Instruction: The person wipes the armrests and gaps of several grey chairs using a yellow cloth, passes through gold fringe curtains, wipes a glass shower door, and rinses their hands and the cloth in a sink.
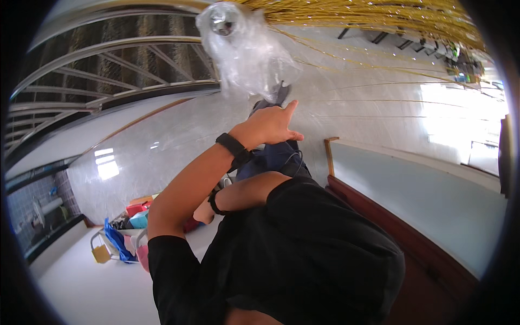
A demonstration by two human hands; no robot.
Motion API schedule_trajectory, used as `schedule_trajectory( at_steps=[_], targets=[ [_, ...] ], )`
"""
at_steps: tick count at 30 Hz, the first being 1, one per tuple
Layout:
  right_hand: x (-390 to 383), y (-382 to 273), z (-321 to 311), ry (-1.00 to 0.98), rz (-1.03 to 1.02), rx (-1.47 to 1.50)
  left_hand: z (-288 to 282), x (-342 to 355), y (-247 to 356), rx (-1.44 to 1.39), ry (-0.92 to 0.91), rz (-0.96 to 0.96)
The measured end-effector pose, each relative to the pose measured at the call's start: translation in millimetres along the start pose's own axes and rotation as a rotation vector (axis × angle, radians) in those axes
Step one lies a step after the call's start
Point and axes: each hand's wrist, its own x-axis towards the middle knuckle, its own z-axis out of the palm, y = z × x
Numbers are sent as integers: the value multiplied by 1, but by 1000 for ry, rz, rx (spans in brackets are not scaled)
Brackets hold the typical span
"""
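Note:
My left hand, with a black watch at its wrist, reaches out above my dark trousers. Its visible fingers are spread and hold nothing that I can see. A dark shoe shows just beyond it. Past the shoe, crumpled clear plastic wrap covers the end post of a metal railing; the hand is apart from it. My right hand crosses to the left beneath my left forearm. A black band circles that wrist, and the fingers are mostly hidden.
Gold tinsel strands hang across the upper right. A rack at the lower left carries a blue bag and coloured items. A pale blue panel with a dark red base stands to my right. The grey floor is glossy.

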Motion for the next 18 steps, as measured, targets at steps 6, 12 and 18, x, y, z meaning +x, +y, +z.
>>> schedule_trajectory(
  at_steps=[6,12,18],
  targets=[
    [-132,24,-59,584,273,369,7,29,-15,73,-30,35],
    [-336,-29,-112,720,660,732,-31,26,-6,-65,65,21],
    [-484,-140,-33,1674,868,610,-27,22,-3,-209,107,-69]
  ],
)
